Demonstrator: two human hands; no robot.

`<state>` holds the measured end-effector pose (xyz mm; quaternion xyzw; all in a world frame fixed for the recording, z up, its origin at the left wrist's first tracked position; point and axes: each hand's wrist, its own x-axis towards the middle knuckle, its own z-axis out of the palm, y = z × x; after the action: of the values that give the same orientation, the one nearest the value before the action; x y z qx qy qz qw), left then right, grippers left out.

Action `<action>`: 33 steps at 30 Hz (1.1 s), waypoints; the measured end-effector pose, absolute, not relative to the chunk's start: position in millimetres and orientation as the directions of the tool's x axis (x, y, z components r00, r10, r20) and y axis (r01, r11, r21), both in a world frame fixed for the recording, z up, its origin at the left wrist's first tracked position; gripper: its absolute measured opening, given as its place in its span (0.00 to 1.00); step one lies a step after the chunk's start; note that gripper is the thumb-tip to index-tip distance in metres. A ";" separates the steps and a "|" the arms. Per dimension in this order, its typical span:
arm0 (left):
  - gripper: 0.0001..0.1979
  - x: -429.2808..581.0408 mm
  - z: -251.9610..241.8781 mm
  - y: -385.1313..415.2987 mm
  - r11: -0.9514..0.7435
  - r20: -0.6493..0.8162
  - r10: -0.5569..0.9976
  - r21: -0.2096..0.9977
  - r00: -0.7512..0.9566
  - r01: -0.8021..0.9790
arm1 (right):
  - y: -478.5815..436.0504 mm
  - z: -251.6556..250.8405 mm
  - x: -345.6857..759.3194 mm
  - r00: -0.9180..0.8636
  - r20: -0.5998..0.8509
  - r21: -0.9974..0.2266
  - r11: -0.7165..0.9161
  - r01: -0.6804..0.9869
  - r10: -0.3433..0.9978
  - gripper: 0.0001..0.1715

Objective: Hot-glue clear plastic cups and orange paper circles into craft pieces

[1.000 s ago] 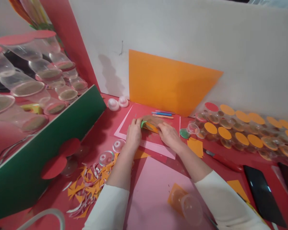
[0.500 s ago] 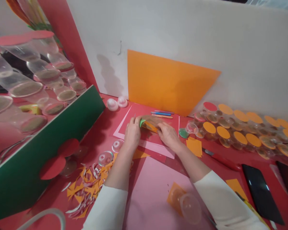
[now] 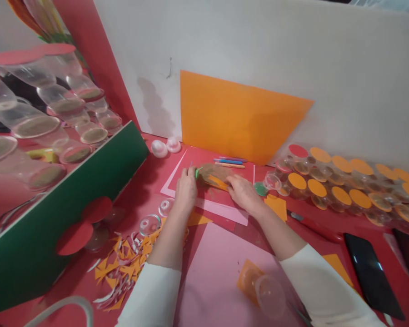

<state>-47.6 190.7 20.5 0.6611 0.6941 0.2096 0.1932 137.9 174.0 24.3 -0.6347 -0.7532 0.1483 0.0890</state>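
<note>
My left hand point(image 3: 187, 187) is closed at the left side of a red sheet point(image 3: 179, 179), its fingertips at a small green piece point(image 3: 197, 173) whose shape I cannot fully make out. Across the sheet, the fingers of my right hand point(image 3: 241, 191) pinch the right end of an orange paper strip point(image 3: 218, 182). Brown sand-like grains point(image 3: 215, 170) lie behind and around this strip, between both hands. Several pens point(image 3: 230, 161) rest just beyond the grains. A pink sheet point(image 3: 221, 211) sticks out below the red one.
Clear sand timers with orange discs point(image 3: 316, 188) stand at right, near a red-handled knife point(image 3: 318, 229) and a phone point(image 3: 370, 272). Paper scraps point(image 3: 132, 261) lie at left beside a green board point(image 3: 71, 213). Clear cups point(image 3: 271, 295) sit on a pink sheet point(image 3: 211, 272) in front.
My hands have moved slightly apart, the left one leftward and the right one rightward with the orange strip. More of the brown grains shows between them.
</note>
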 end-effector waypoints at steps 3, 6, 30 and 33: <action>0.23 -46.9 18.2 191.5 0.029 0.018 0.999 0.568 -0.047 0.822 | 177.5 25.7 129.2 -0.196 -0.054 -0.337 0.167 0.926 0.979 0.16; 0.23 -45.9 14.7 192.4 0.002 0.041 0.999 0.598 -0.033 0.802 | 178.4 23.8 124.7 -0.203 -0.039 -0.344 0.177 0.922 0.978 0.18; 0.20 -48.1 45.1 180.5 -0.113 0.207 0.978 0.565 -0.008 0.817 | 160.7 -8.9 149.4 -0.099 0.204 -0.478 0.187 0.858 0.974 0.14; 0.19 -53.3 58.8 174.7 -0.084 0.171 0.985 0.506 -0.003 0.859 | 159.8 -8.5 147.6 -0.105 0.206 -0.472 0.193 0.860 0.973 0.15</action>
<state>-53.3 174.7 58.8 0.6940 0.6642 0.2461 0.1288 147.6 159.8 -8.5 -0.6244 -0.7339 0.1173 0.2404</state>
